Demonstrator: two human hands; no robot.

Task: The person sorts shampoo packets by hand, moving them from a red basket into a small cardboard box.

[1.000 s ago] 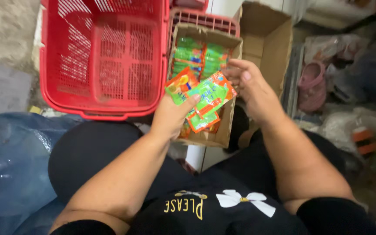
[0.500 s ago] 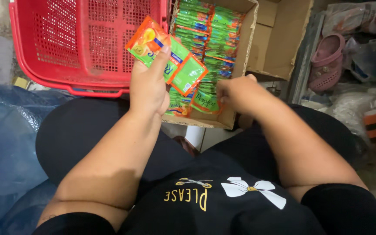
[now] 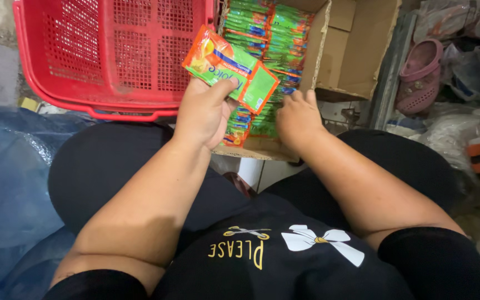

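Head view: the left hand [image 3: 202,114] is closed on a small stack of orange-and-green sachets [image 3: 230,68], thumb pinching them near the lower edge, above the red basket [image 3: 112,55]. The right hand [image 3: 297,116] reaches into the cardboard box [image 3: 356,50], fingers curled down among the packed sachets in the box [image 3: 268,39]; whether it grips any cannot be told. The sachets look light, thin, floppy and slick, so a flat pinch across the stack's edge seems safest.

Single head view — steeply downward, close over the lap
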